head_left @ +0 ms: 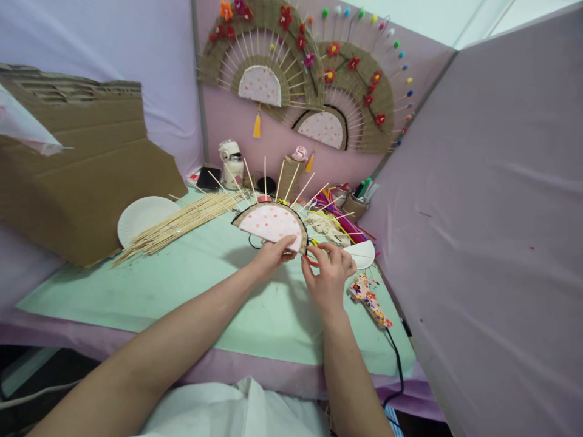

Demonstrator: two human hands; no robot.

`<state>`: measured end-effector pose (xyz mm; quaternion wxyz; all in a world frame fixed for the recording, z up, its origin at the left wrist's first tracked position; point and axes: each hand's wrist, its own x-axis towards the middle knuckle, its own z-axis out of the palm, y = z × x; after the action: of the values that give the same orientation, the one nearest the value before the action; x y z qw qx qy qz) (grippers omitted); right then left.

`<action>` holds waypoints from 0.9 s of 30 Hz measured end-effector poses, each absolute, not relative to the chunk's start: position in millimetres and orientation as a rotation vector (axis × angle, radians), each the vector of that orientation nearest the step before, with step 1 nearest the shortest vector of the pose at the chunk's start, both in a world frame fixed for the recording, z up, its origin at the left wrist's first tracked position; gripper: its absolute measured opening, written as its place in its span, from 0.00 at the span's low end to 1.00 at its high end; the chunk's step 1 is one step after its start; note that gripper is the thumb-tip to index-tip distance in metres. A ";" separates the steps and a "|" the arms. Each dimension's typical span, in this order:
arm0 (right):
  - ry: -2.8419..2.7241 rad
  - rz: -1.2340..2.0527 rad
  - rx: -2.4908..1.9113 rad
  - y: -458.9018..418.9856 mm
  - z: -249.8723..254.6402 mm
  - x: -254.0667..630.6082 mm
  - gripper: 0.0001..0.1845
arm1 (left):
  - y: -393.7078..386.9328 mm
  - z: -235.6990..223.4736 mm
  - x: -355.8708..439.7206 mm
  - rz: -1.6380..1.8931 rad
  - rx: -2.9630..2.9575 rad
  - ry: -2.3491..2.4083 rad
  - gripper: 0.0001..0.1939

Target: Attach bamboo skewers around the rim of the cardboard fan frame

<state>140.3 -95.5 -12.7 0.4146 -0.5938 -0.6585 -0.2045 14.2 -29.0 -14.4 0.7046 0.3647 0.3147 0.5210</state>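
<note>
A small half-circle fan (268,223) of corrugated cardboard, faced with white fabric with pink dots, is held tilted above the table. Thin wooden sticks (265,176) radiate from its curved edge. My left hand (272,258) grips the fan at its lower right, thumb on the fabric and fingers behind. A black trim (273,203) follows the arc. At the trim's right end, my right hand (331,273) pinches with thumb and index finger; the fingertips partly hide what lies between them.
Bamboo sticks (182,224) lie across a white paper plate (144,218). A flowered glue gun (370,300) with a black cord rests at the right edge. Pipe cleaners (334,209), a bottle (232,167) and a pen holder (355,207) stand behind. Large cardboard (82,176) leans left; decorated fans (380,91) hang behind.
</note>
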 end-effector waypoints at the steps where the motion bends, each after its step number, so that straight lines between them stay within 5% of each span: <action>1: -1.646 -0.521 -1.491 -95.5 -12.7 140.2 0.11 | -29.0 -14.3 14.1 1.159 0.809 0.702 0.16; 5: -1.630 -0.535 -1.488 -95.8 -13.0 139.4 0.15 | -28.7 -15.5 14.0 1.161 0.797 0.697 0.17; 27: -1.623 -0.526 -1.487 -95.6 -16.7 137.9 0.04 | -29.2 -15.9 14.9 1.139 0.770 0.701 0.16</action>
<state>137.9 -95.6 -16.7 0.4250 -0.5947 -0.6492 -0.2103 14.9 -29.2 -15.9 0.7169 0.3479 0.3165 0.5146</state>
